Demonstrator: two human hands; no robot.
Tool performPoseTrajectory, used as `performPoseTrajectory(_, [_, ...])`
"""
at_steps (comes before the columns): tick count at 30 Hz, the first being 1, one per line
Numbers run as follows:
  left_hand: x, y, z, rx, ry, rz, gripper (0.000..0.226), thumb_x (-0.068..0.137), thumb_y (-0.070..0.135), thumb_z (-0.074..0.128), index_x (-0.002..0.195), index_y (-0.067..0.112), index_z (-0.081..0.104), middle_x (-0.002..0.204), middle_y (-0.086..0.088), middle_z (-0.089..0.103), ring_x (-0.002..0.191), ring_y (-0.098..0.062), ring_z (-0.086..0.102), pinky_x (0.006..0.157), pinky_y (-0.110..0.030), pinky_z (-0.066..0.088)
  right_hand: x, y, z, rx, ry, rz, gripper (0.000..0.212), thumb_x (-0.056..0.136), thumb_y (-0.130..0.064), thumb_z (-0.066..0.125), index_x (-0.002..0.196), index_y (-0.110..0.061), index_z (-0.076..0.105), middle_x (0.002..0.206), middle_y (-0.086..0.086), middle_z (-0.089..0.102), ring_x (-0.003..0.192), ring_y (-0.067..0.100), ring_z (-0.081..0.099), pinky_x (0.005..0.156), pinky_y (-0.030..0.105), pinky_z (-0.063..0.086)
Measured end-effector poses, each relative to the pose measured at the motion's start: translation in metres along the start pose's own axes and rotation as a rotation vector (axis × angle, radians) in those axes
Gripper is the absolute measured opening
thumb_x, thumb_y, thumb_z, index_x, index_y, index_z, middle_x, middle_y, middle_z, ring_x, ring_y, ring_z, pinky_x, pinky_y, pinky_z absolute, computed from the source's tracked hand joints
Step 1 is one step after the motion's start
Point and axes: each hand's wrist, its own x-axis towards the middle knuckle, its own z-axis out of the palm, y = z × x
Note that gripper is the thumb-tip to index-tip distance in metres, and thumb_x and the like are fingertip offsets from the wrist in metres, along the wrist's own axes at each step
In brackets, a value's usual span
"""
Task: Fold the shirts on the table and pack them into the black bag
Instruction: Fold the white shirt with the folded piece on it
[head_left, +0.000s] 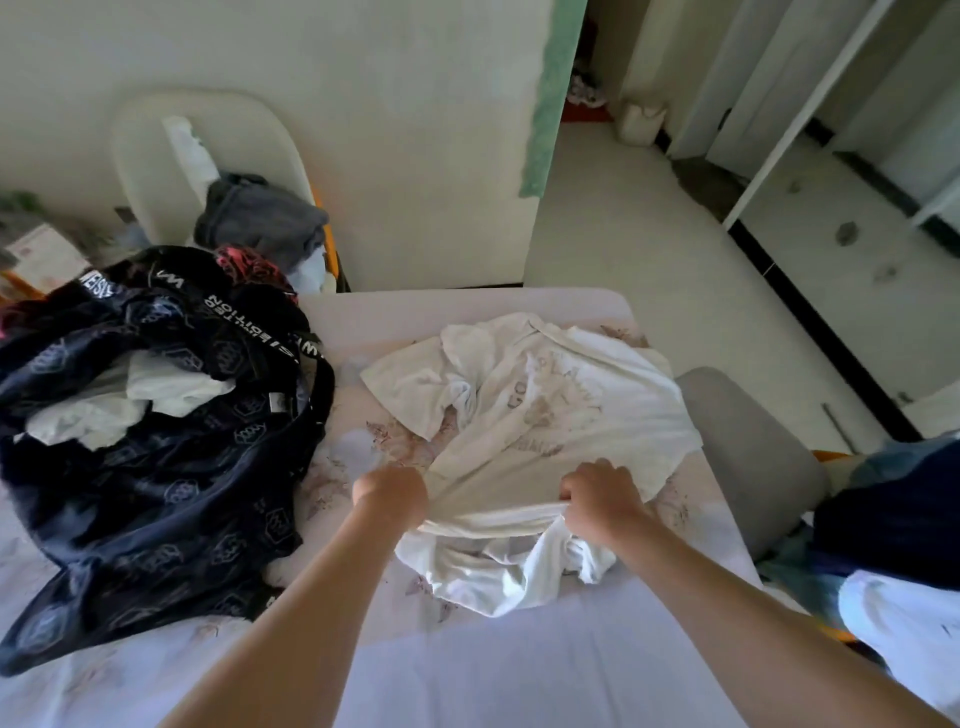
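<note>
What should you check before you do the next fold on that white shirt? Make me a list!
1. Both hands have hold of the shirt: ok. The left hand and right hand each grip the near part of the white shirt.
2. Shirt lies smooth: not ok. It is wrinkled and bunched near the hands.
3. Shirt wholly on the table: cannot tell; its right edge reaches the table's edge.
4. Black bag open: ok. It gapes on the left, with a white garment inside.
5. Room left in the bag: cannot tell.
</note>
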Motion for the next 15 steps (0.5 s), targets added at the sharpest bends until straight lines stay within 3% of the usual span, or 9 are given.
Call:
performPoseTrajectory(2, [-0.002, 0.006, 0.011, 0.046, -0.074, 0.053, 0.037, 0.087, 0.011, 0.054, 0.124, 0.014, 0.057, 0.112, -0.001, 0.062, 0.100, -0.022, 0.059, 0.080, -0.031, 0.048, -0.013, 0.007, 0.008, 0.115, -0.031, 0.118, 0.033, 0.084, -0.019, 0.050, 0.108, -0.028, 0.069, 0.112, -0.002, 0.062, 0.112, 0.025, 0.054, 0.097, 0.037, 0.042])
performPoseTrajectory(4, [-0.003, 0.021, 0.019, -0.062, 0.060, 0.209, 0.041, 0.083, 0.012, 0.054, 0.123, 0.022, 0.057, 0.118, -0.001, 0.056, 0.111, -0.022, 0.052, 0.096, -0.036, 0.044, -0.024, 0.018, 0.019, 0.366, 0.048, 0.164, 0.031, 0.084, -0.018, 0.049, 0.102, -0.028, 0.071, 0.104, -0.004, 0.067, 0.104, 0.023, 0.060, 0.090, 0.035, 0.048])
performPoseTrajectory(7, [-0.006, 0.050, 0.032, -0.266, 0.100, 0.474, 0.053, 0.081, 0.034, 0.069, 0.130, 0.035, 0.049, 0.130, 0.006, 0.043, 0.125, -0.019, 0.036, 0.110, -0.041, 0.030, -0.035, 0.030, 0.033, 0.699, 0.155, 0.165, 0.027, 0.086, -0.009, 0.049, 0.073, -0.030, 0.059, 0.072, -0.008, 0.060, 0.080, 0.022, 0.060, 0.070, 0.032, 0.044])
performPoseTrajectory(10, [0.000, 0.076, 0.045, -0.162, 0.110, 0.469, 0.047, 0.085, 0.045, 0.066, 0.129, 0.030, 0.058, 0.128, 0.001, 0.053, 0.123, -0.024, 0.045, 0.108, -0.042, 0.034, -0.046, 0.035, 0.042, 0.866, 0.241, 0.143, 0.023, 0.084, -0.022, 0.041, 0.069, -0.035, 0.052, 0.063, -0.006, 0.055, 0.071, 0.020, 0.057, 0.063, 0.031, 0.038])
performPoseTrajectory(12, [0.002, 0.085, 0.047, -0.200, 0.101, 0.446, 0.026, 0.094, 0.032, 0.058, 0.119, 0.025, 0.064, 0.116, -0.003, 0.063, 0.112, -0.027, 0.056, 0.094, -0.036, 0.044, -0.056, 0.039, 0.039, 0.758, 0.203, 0.106, 0.010, 0.085, -0.035, 0.048, 0.084, -0.034, 0.058, 0.073, -0.008, 0.061, 0.075, 0.017, 0.060, 0.066, 0.031, 0.043])
performPoseTrajectory(14, [-0.004, 0.091, 0.044, -0.289, -0.095, 0.501, 0.024, 0.097, 0.029, 0.054, 0.117, 0.019, 0.063, 0.111, -0.002, 0.063, 0.108, -0.027, 0.059, 0.082, -0.031, 0.043, -0.062, 0.049, 0.039, 0.432, 0.097, 0.070, 0.025, 0.087, -0.037, 0.053, 0.111, -0.038, 0.061, 0.100, -0.012, 0.061, 0.090, 0.016, 0.062, 0.076, 0.030, 0.047])
performPoseTrajectory(15, [-0.007, 0.093, 0.041, -0.248, -0.219, 0.537, 0.031, 0.096, 0.033, 0.056, 0.123, 0.020, 0.062, 0.118, 0.000, 0.062, 0.113, -0.025, 0.057, 0.085, -0.030, 0.042, -0.064, 0.055, 0.036, 0.241, -0.006, 0.055, 0.032, 0.089, -0.033, 0.051, 0.119, -0.036, 0.062, 0.110, -0.008, 0.058, 0.096, 0.020, 0.062, 0.082, 0.031, 0.049])
